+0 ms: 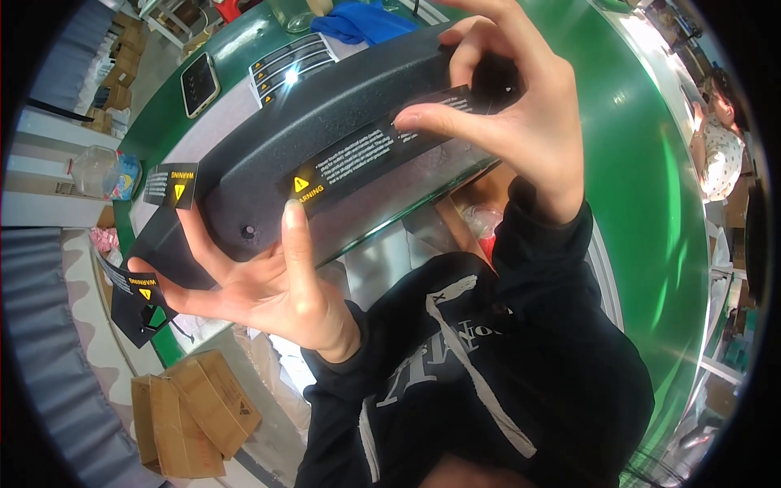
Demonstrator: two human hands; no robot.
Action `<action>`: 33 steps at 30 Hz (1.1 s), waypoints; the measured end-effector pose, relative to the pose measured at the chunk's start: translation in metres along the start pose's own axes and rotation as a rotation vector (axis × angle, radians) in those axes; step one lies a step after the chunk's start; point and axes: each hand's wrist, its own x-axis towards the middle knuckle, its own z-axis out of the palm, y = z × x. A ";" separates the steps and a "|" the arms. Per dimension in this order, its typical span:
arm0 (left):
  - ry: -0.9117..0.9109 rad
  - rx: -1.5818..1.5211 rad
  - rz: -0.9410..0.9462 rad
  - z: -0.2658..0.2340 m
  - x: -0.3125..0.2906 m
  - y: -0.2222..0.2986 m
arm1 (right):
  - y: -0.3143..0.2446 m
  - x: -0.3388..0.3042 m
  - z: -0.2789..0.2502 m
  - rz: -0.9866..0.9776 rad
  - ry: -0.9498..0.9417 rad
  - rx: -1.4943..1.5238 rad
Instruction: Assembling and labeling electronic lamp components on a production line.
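A long, curved black plastic panel (272,146) lies across the table in front of me. Along its near face runs a black warning label (358,159) with a yellow triangle and pale print. The thumb of my left hand (272,293) touches the label's left end, its other fingers spread wide. At those fingertips are two more black labels, a small one (172,185) and a larger one with a cut-out (138,299). My right hand (529,106) arches over the panel's right part, thumb on the label, fingers bent and apart from it. Whether the label lies fully flat, I cannot tell.
On the green table (618,163) lie a phone (200,84), a sheet of labels (291,65) and a blue cloth (362,22). A clear plastic jar (96,171) stands at left. Below is an open cardboard box (191,415). Another person (720,134) is at far right.
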 end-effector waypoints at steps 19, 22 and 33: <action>0.080 -0.006 -0.007 0.003 -0.007 -0.003 | 0.042 -0.068 0.056 -0.544 -0.008 -0.633; 0.090 0.002 0.009 -0.002 -0.003 -0.002 | 0.051 -0.065 0.027 -0.409 0.079 -0.713; 0.145 -0.103 0.121 0.004 -0.001 -0.002 | 0.095 -0.014 -0.035 0.005 -0.002 0.481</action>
